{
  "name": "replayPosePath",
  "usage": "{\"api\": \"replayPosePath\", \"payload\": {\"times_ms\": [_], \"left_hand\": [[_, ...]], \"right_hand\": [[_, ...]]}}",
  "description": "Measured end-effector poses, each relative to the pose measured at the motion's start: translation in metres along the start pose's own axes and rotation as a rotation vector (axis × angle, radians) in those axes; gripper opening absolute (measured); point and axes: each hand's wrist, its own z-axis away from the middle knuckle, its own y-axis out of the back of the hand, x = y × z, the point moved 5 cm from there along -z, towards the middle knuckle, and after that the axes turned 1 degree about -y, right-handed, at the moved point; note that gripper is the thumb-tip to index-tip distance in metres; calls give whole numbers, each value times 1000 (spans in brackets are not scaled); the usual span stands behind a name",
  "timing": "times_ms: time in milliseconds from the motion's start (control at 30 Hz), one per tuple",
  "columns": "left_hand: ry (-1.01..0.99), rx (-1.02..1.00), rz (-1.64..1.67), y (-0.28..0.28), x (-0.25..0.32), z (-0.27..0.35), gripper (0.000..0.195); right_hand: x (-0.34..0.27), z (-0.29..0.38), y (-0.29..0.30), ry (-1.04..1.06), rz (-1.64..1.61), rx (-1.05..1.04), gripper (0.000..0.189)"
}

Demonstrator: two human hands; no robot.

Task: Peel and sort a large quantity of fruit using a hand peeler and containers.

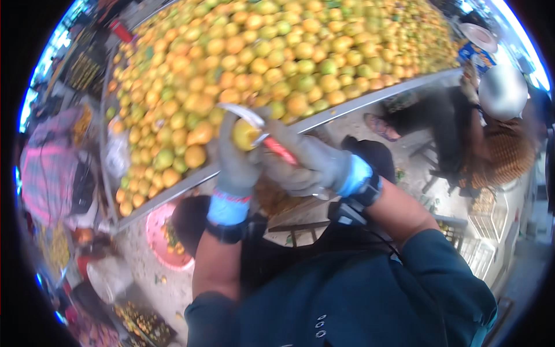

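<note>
My gloved left hand (236,162) is closed around a yellow citrus fruit (244,135), which shows between thumb and fingers. In my gloved right hand (299,162) is a knife with a red handle (279,150). Its curved pale blade (242,113) points up and left across the top of the fruit. Blur hides whether the edge touches the peel. Both hands are over the near metal rim (321,124) of a wide table heaped with orange and yellow-green citrus fruits (260,65).
On the floor at left stands a pink basin (167,243) with peel pieces and small fruits. A clear plastic bag (117,154) lies at the table's left side. People sit at the left (52,169) and right (494,152). White crates (488,217) stand at right.
</note>
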Motion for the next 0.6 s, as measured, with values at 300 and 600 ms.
{"api": "replayPosePath", "payload": {"times_ms": [300,600], "left_hand": [[296,77,817,1,1,-4,34],[144,82,423,5,10,-4,39]], "right_hand": [[17,25,15,319,633,579,57],[22,10,0,262,514,568,54]]}}
